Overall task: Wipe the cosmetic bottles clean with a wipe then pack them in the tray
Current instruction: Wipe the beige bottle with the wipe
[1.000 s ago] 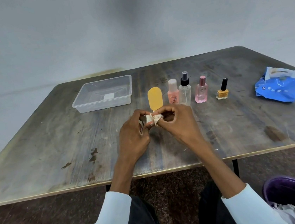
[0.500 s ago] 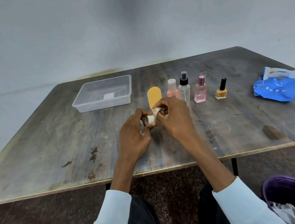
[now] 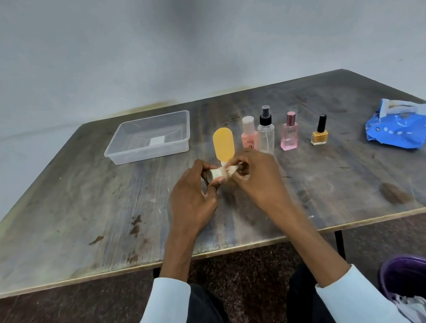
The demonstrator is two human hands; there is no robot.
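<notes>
My left hand (image 3: 192, 198) grips a small cream bottle (image 3: 215, 173) lying sideways above the table. My right hand (image 3: 258, 180) pinches a white wipe (image 3: 230, 169) against the bottle's right end. Behind the hands stands a row: a yellow oval bottle (image 3: 223, 143), a peach bottle (image 3: 249, 136), a clear spray bottle (image 3: 266, 131), a pink perfume bottle (image 3: 289, 134) and a yellow nail polish (image 3: 319, 133). A clear plastic tray (image 3: 126, 155) sits at the back left with nothing but a label inside.
A blue wipes pack (image 3: 399, 126) lies at the right of the wooden table (image 3: 80, 216). A purple bin (image 3: 405, 272) with used wipes stands on the floor at lower right. The table's front edge runs just below my wrists.
Both hands have moved slightly away from me with the small bottle. The wipe has shifted along the bottle between my fingers.
</notes>
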